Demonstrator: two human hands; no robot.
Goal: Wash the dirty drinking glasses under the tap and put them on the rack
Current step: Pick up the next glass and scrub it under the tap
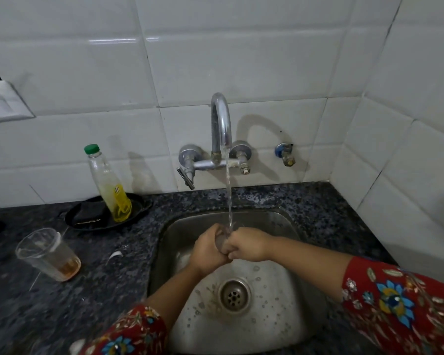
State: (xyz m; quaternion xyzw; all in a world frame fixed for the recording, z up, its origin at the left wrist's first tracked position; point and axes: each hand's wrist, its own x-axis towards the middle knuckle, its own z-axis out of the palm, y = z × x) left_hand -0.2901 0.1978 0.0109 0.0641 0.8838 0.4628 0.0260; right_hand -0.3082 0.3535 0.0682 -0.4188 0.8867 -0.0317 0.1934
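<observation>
Over the steel sink [280,298], my left hand [208,249] and my right hand [249,244] both grip a small clear drinking glass [221,239], mostly hidden between my fingers. Water runs from the chrome tap [221,124] in a thin stream onto the glass and my knuckles. A second drinking glass [48,253], clear with an orange-brown residue at its bottom, stands on the dark granite counter [108,283] to the left of the sink. No rack is in view.
A green-capped bottle [108,185] with yellow liquid stands on a black plate [103,213] behind the dirty glass. A wall socket [3,102] is at far left. A small blue valve [285,153] sticks out right of the tap. White tiled walls close the back and right.
</observation>
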